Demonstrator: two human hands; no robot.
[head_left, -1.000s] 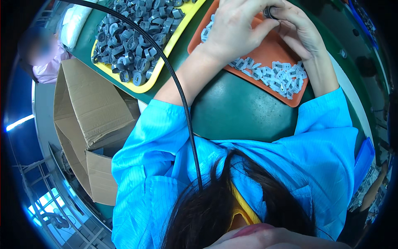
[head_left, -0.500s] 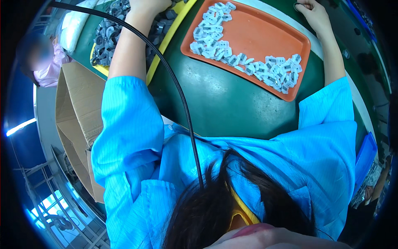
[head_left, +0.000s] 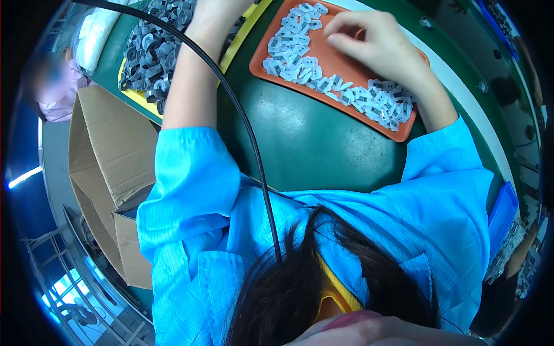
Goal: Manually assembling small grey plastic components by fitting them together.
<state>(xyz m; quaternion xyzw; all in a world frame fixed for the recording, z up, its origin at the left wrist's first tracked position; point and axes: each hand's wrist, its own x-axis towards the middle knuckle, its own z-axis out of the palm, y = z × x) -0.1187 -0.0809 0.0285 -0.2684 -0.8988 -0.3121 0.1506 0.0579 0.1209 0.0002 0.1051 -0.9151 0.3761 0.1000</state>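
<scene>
My right hand (head_left: 378, 46) is over the orange tray (head_left: 340, 55), fingers bent and thumb and forefinger slightly apart, with nothing visible between them. Its fingertips are nearest to the small whitish translucent plastic pieces (head_left: 291, 40) along the tray's left side. More of these pieces lie along the near edge, partly behind my right wrist. My left hand (head_left: 225, 8) is at the top edge, beside the yellow-rimmed bin (head_left: 238, 37) of dark grey curved plastic parts (head_left: 153, 60). The picture's edge cuts off its fingers, so their hold is hidden.
Both trays rest on a green tabletop (head_left: 300, 138). An open cardboard box (head_left: 124, 150) stands at the left. A black cable (head_left: 242, 109) crosses the view. Beyond are a white bag (head_left: 98, 37), a person in pink (head_left: 57, 95) and a blue tray (head_left: 503, 213) at right.
My right hand has come left from beyond the tray's far right corner to above the tray. The dark ring-like piece at its fingertips no longer shows. My left forearm has shifted slightly right.
</scene>
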